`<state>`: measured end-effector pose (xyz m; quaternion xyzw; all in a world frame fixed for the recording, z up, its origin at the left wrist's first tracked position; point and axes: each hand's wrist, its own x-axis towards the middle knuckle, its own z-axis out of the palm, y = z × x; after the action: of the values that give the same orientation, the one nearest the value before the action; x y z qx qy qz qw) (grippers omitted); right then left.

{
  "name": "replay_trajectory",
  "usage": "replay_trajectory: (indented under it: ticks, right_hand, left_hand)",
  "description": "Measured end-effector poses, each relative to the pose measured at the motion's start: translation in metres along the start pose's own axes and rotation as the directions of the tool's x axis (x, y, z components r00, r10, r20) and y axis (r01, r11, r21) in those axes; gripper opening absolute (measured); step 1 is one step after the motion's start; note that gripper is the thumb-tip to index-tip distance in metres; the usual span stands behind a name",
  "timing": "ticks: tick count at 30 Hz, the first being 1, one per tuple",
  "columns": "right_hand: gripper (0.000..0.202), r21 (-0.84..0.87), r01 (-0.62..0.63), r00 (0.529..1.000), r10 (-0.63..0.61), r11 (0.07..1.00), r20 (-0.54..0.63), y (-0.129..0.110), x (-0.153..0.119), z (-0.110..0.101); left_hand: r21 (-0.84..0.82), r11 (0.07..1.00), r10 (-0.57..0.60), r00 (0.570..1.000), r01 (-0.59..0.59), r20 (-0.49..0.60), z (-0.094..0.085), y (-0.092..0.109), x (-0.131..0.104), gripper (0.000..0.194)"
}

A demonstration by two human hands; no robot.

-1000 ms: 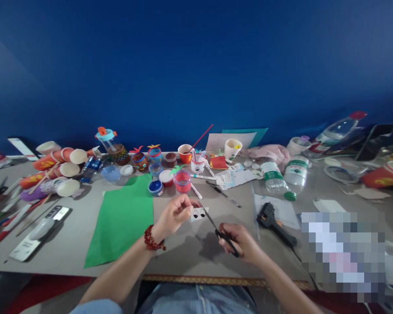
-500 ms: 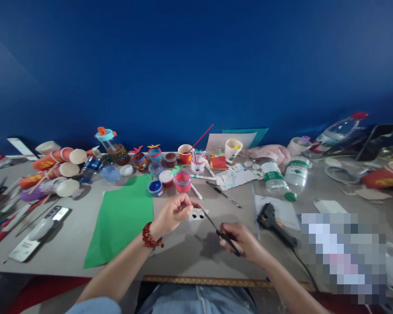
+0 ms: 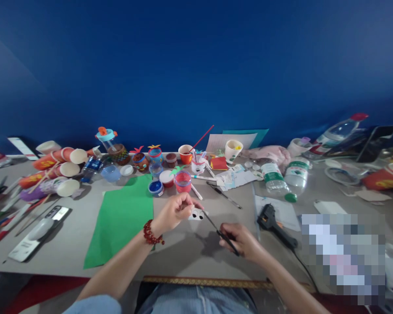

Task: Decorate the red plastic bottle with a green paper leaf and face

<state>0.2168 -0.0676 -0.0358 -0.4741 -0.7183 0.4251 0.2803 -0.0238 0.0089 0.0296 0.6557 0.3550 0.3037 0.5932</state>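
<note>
Between its pinched fingertips my left hand holds a small white paper piece with two black-and-white eyes drawn on it. My right hand is closed round the black handles of a pair of scissors. The scissors' blades point up and left, and their tip is at the paper's upper right edge. Whether the blades are parted is too small to tell. Under my left wrist lies a green paper sheet. Paint pots stand just beyond my left hand, among them a blue one and a red one.
A black glue gun with its cord lies right of my right hand. Plastic bottles stand behind it. At the left are a phone and stacked paper cups. A pen lies beyond the scissors.
The white paper has shifted and tilted slightly in my left hand, with the scissors' tip still at its edge. Both hands have stayed in nearly the same place.
</note>
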Motion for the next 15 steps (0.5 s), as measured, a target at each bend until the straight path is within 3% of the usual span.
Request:
replay_trajectory:
  ticks: [8,11,15]
  right_hand:
    - [0.055,0.045,-0.049,0.999,0.050,0.998,-0.008,0.008,-0.004,0.002]
    - [0.053,0.175,-0.125,0.991,0.130,0.977,-0.019,0.003,-0.006,0.003]
    - [0.048,0.413,-0.121,0.983,0.168,0.903,-0.078,-0.015,-0.003,0.008]
  left_hand:
    - [-0.067,0.998,0.013,1.000,-0.013,-0.007,-0.002,-0.002,0.001,0.021]
    - [-0.047,0.999,0.003,0.998,-0.006,-0.063,-0.003,0.000,0.000,0.021]
    - [-0.052,0.998,0.013,0.985,-0.023,-0.172,0.001,0.003,-0.002,0.022]
